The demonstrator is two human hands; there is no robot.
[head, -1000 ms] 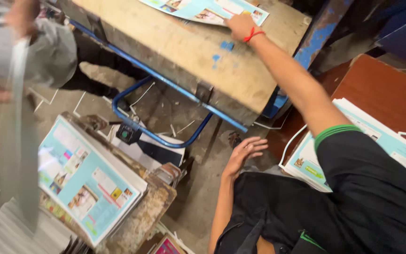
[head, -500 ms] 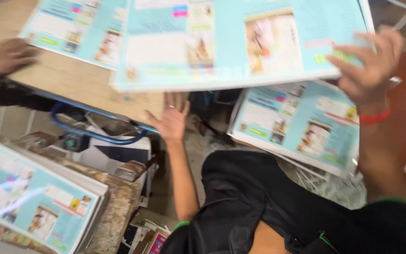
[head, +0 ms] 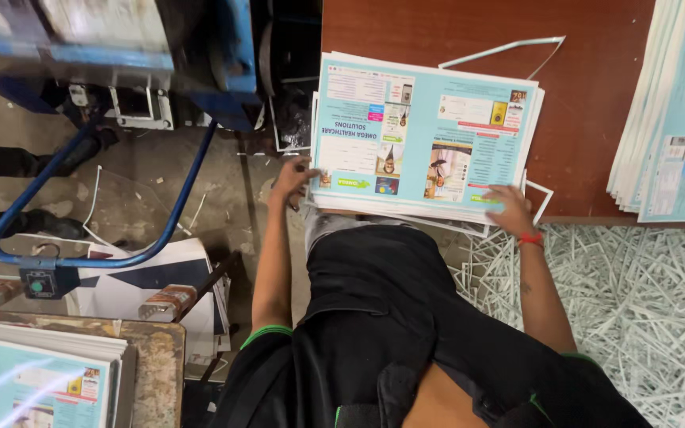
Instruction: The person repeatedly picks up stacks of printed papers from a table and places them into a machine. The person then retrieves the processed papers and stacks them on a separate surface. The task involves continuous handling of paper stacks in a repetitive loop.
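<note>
My left hand (head: 293,179) rests, fingers spread, on the near-left corner of the stack of printed sheets (head: 426,139); my right hand (head: 509,208) lies flat on the near-right edge. Neither hand grips. The stack sits on the brown desk (head: 596,95), its near edge overhanging. Risk: uneven pressure fans the sheets, and the lower ones slide off onto the paper trimmings (head: 636,317).

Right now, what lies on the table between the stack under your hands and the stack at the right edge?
In the head view, bare brown table lies between the held stack and the right stack; only a thin white paper strip sits by the held stack's corner.
</note>
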